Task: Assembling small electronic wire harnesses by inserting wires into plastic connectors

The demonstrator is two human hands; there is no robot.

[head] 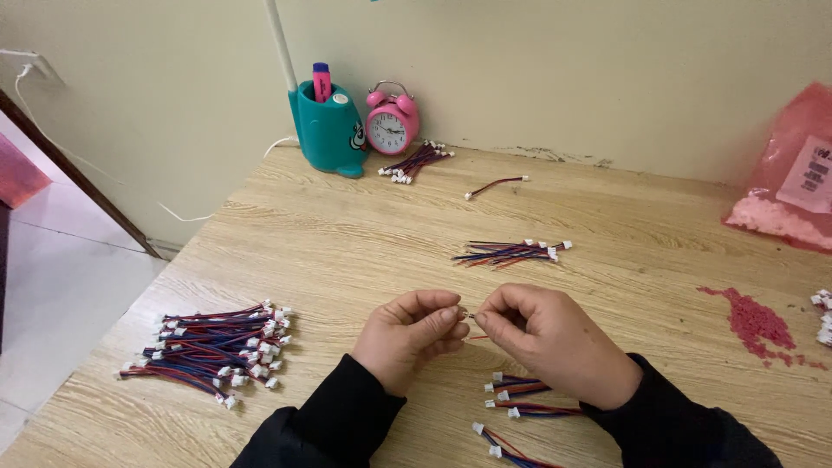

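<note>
My left hand (pixel 407 334) and my right hand (pixel 546 342) meet fingertip to fingertip over the wooden table (pixel 347 243), pinching a small wire piece (pixel 468 316) between them; most of it is hidden by the fingers. Just below my right wrist lie a few red-and-blue wire leads with white connectors (pixel 520 403). A large pile of the same leads (pixel 212 351) lies to the left of my left hand. A smaller bundle (pixel 511 253) sits beyond my hands, toward the table's middle.
At the back stand a teal pen holder (pixel 329 130) and a pink alarm clock (pixel 392 121), with another wire bundle (pixel 416 161) and a single lead (pixel 496 185) nearby. A pink bag of small parts (pixel 793 178) and scattered pink pieces (pixel 756 322) lie right. The table's left edge drops to the floor.
</note>
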